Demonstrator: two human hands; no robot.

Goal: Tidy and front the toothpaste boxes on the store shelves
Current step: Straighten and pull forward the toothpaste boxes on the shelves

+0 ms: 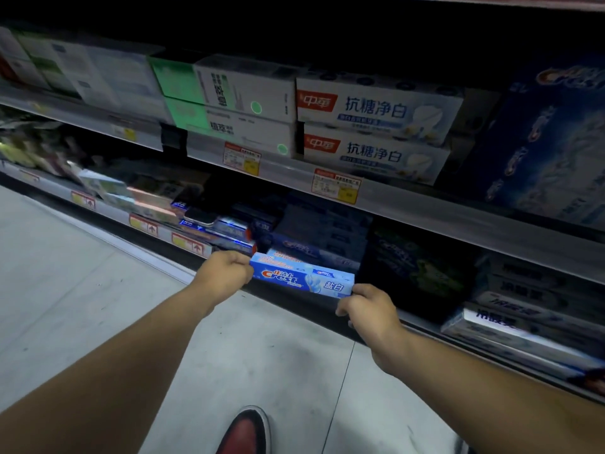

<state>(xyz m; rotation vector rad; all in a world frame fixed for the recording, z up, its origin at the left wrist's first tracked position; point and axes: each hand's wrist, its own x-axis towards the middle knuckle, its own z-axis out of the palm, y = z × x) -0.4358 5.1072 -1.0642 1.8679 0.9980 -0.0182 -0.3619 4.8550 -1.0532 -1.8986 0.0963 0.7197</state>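
- Two hands grip one blue Crest box (304, 278): the left hand (226, 273) pinches its left end and the right hand (366, 309) curls round its right end.
- I see the box lying lengthwise at the front edge of the bottom shelf (422, 324) (darker blue boxes (314, 231) are stacked just behind).

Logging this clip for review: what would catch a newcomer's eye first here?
First, the long light-blue Crest toothpaste box at the front of the lower shelf, with the left hand gripping its left end and the right hand gripping its right end. Next, the two stacked white toothpaste boxes with red logos on the upper shelf. A dark red shoe shows at the bottom edge.
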